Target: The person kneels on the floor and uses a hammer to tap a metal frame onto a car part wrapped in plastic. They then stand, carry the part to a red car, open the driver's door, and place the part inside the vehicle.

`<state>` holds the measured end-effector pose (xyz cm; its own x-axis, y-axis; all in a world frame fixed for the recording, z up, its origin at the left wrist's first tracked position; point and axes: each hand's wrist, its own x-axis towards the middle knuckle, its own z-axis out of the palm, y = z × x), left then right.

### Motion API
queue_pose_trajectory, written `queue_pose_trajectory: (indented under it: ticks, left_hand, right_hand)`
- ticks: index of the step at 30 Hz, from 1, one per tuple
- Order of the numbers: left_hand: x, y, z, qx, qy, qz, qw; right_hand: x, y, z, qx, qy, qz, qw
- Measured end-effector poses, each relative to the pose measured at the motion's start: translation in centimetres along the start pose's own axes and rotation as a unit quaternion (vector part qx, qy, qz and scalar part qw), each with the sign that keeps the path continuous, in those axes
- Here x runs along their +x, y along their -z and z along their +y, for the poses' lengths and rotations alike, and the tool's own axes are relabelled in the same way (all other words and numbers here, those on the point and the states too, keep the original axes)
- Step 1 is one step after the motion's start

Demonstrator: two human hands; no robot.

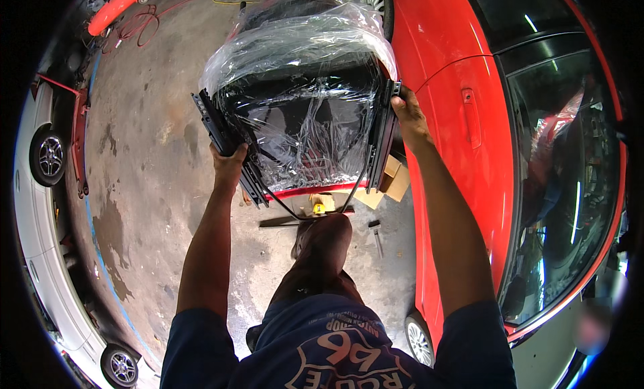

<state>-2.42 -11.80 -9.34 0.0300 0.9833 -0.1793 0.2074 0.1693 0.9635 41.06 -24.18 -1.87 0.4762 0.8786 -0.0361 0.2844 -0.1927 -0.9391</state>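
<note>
A car seat (305, 131) wrapped in clear plastic (295, 43) is tipped up in front of me, its underside toward me. Black metal slide rails run along both sides. My left hand (229, 164) is closed around the left rail (213, 124), thumb on top. On the other side, my right hand (410, 117) grips the upper end of the right rail (381, 137); its fingers are partly hidden behind the rail. A thin black bar (284, 206) extends from the rails down toward my knee. Red trim (315, 188) shows along the seat's lower edge.
A red car (453, 194) stands close on the right. Below the seat lie cardboard (396, 181), a yellow tape measure (319, 208) and a hammer-like tool (378, 240). A silver car (50, 235) and a red jack (78, 137) are left; a red hose (142, 27) lies far left.
</note>
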Motion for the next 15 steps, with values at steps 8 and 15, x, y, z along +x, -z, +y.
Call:
queue_pose_trajectory:
  ticks: [8,15]
  left_hand:
    - [-0.5,0.1,0.2,0.026,0.025,0.015,0.999]
    - [-0.1,0.8,-1.5,0.021,0.008,-0.009,1.0]
  right_hand:
    - [-0.2,-1.0,-0.1,0.126,0.027,0.01,0.992]
    - [0.4,-1.2,-1.3,0.055,0.023,0.082,0.995]
